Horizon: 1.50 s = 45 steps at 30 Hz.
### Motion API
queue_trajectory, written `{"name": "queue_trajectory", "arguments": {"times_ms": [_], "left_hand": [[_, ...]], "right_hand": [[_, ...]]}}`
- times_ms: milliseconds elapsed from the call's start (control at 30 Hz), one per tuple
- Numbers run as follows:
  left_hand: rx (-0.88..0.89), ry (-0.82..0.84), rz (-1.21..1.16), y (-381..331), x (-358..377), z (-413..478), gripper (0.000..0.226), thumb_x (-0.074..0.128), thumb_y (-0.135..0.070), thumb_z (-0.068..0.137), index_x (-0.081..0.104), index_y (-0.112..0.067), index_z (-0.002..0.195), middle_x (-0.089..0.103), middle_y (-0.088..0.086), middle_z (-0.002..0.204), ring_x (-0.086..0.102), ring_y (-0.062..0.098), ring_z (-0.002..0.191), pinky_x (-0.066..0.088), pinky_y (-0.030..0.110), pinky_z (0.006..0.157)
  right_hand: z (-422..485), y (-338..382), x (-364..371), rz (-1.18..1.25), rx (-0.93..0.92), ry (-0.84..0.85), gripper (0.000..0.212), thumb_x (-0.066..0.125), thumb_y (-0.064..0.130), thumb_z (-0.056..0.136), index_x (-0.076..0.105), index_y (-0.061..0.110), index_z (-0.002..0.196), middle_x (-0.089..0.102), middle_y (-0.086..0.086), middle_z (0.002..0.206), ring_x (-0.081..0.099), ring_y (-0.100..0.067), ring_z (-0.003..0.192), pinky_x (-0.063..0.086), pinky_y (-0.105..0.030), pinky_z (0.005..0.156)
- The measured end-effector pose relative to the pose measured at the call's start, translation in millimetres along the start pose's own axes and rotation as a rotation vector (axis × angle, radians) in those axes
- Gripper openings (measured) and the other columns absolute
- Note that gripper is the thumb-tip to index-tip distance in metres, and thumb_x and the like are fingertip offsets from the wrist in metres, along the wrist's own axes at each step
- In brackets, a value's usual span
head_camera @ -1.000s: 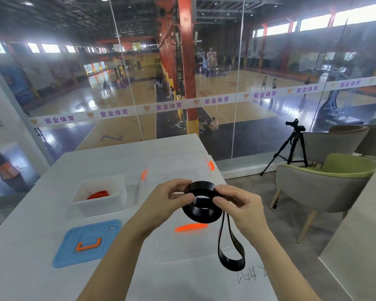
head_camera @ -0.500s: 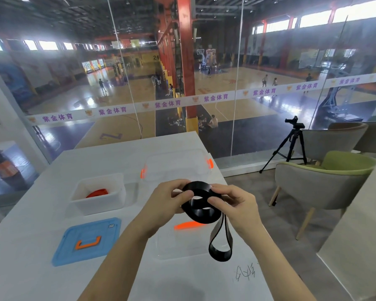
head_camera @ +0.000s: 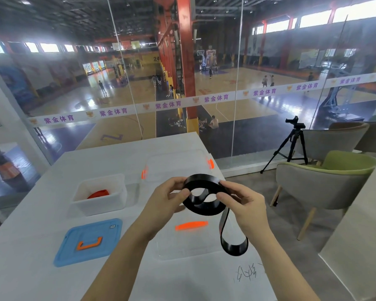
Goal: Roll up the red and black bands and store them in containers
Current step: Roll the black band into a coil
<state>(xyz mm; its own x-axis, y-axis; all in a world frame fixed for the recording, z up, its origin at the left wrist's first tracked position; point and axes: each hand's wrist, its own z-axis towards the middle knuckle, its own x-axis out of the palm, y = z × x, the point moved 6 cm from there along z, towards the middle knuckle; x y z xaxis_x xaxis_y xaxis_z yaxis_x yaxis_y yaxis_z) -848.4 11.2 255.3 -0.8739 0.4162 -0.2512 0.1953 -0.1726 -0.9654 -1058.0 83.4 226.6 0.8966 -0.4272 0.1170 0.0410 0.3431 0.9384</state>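
Apparently both hands, left hand (head_camera: pixel 163 200) and right hand (head_camera: pixel 245 205), pinch the half-coiled black band (head_camera: pixel 202 208).

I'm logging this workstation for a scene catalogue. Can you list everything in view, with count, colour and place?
Black band: 1, black, held above the table, partly coiled, a loop hanging down.
Red band: 1, red, inside the small white container.
Small container: 1, white, table left, open.
Blue lid: 1, blue with orange handle, flat on the table near left.
Clear containers: 2, clear with orange clips, one at the table's far side, one under the hands.
Table: 1, white, scribble near the right edge.
Tripod: 1, black, on the floor at right.
Armchairs: 2 at least, grey-and-green one nearest, right of the table.
Left hand: 1, fingers pinching the coil.
Right hand: 1, fingers pinching the coil.
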Motion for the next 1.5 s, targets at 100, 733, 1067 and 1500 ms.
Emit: {"name": "queue_trajectory", "arguments": {"times_ms": [100, 733, 1067, 1500], "left_hand": [[0.070, -0.022, 0.219, -7, -2, 1, 0.040, 0.067, -0.031, 0.098, 0.059, -0.042, 0.135, 0.065, -0.023, 0.129, 0.060, -0.003, 0.122, 0.048, 0.022, 0.103], [-0.029, -0.026, -0.222, -2, 9, -6, 0.015, 0.057, -0.015, 0.104, 0.064, -0.009, 0.116, 0.067, 0.013, 0.121, 0.074, 0.019, 0.107, 0.063, 0.048, 0.085], [0.033, 0.048, 0.131, -9, 4, 2, 0.042, 0.073, -0.027, 0.094, 0.062, -0.038, 0.133, 0.070, -0.017, 0.128, 0.064, 0.003, 0.120, 0.050, 0.029, 0.105], [0.103, 0.115, 0.200, -22, 7, -2, 0.021, 0.066, -0.020, 0.097, 0.074, -0.033, 0.111, 0.077, -0.007, 0.103, 0.072, 0.020, 0.104, 0.059, 0.041, 0.095]], "right_hand": [[-1, 10, 5, -0.085, -0.020, 0.083, 0.036, 0.084, 0.002, 0.082, 0.082, 0.034, 0.100, 0.082, 0.011, 0.101, 0.077, -0.012, 0.099, 0.058, -0.024, 0.091], [-3, 19, 2, 0.003, -0.034, 0.001, 0.042, 0.080, -0.005, 0.085, 0.078, 0.031, 0.106, 0.082, 0.007, 0.102, 0.077, -0.012, 0.101, 0.058, -0.020, 0.088], [2, 17, 1, -0.040, 0.013, 0.044, 0.033, 0.090, -0.001, 0.075, 0.077, 0.023, 0.093, 0.080, -0.003, 0.091, 0.077, -0.019, 0.087, 0.061, -0.029, 0.080], [-3, 20, 14, -0.095, 0.040, 0.179, 0.038, 0.091, 0.004, 0.075, 0.074, 0.029, 0.099, 0.080, -0.004, 0.102, 0.077, -0.024, 0.098, 0.062, -0.052, 0.091]]}}
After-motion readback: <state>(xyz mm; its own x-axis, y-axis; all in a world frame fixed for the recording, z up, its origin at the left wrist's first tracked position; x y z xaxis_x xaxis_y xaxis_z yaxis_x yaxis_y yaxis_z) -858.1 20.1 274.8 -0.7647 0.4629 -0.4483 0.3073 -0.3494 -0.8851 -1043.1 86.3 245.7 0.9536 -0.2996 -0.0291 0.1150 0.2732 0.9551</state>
